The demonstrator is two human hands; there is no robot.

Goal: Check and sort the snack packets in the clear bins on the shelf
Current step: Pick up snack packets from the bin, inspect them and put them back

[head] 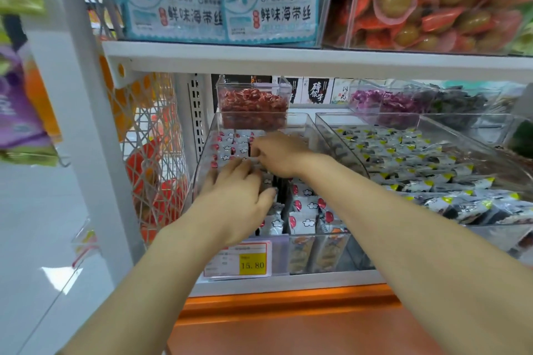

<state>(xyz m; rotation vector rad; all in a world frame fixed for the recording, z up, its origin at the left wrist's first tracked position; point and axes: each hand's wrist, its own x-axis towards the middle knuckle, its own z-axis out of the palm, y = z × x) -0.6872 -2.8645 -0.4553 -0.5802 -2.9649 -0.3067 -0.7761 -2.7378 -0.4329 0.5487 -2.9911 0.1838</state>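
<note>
Little white packets with red balloons (302, 222) stand in rows in the clear bin (202, 158) at the left end of the lower shelf (288, 282). Left grip (236, 190) lies flat on them, fingers straight, holding nothing. Right grip (277, 155) digs in further back, fingers curled down, can't tell if it's got one. Tight spot: the neighbour bin (360, 117) is just beside, a small bin (252, 86) sits right behind, and the upper shelf (288, 62) is overhead.

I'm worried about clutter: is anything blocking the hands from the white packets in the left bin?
Nothing visible does. The left hand and right hand both touch the white packets inside the clear bin; the tub of red snacks sits behind them.
</note>
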